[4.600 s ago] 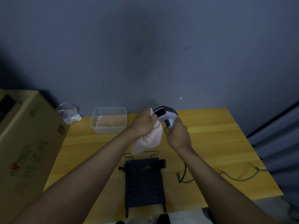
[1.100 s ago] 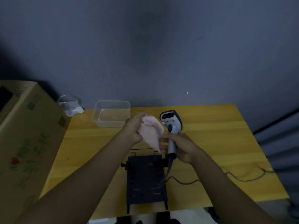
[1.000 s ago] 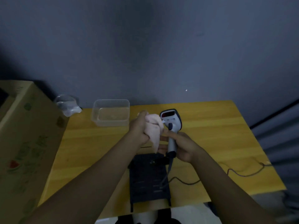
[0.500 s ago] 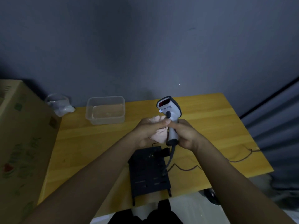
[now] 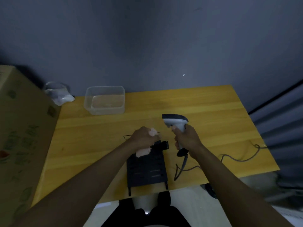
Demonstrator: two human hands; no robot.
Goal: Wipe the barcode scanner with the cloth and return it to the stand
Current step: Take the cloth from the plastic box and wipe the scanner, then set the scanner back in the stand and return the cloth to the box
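My right hand (image 5: pixel 186 140) grips the handle of the grey and black barcode scanner (image 5: pixel 175 122), held upright above the table with its head pointing left. Its cable (image 5: pixel 182 167) hangs down and trails off to the right. My left hand (image 5: pixel 144 139) is closed around the bunched pink cloth (image 5: pixel 143 151), which pokes out above and below the fist. The two hands are apart, with the cloth off the scanner. The black stand (image 5: pixel 146 172) lies flat on the yellow table (image 5: pixel 91 141) right under and in front of my left hand.
A clear plastic tub (image 5: pixel 105 99) stands at the back of the table. A crumpled plastic bag (image 5: pixel 57 94) lies at the back left corner. A large cardboard box (image 5: pixel 19 128) rises along the left side. The wall is close behind.
My hands have come apart: the cloth left the scanner handle and moved left and down over the stand, while the scanner moved right and its head now points left.
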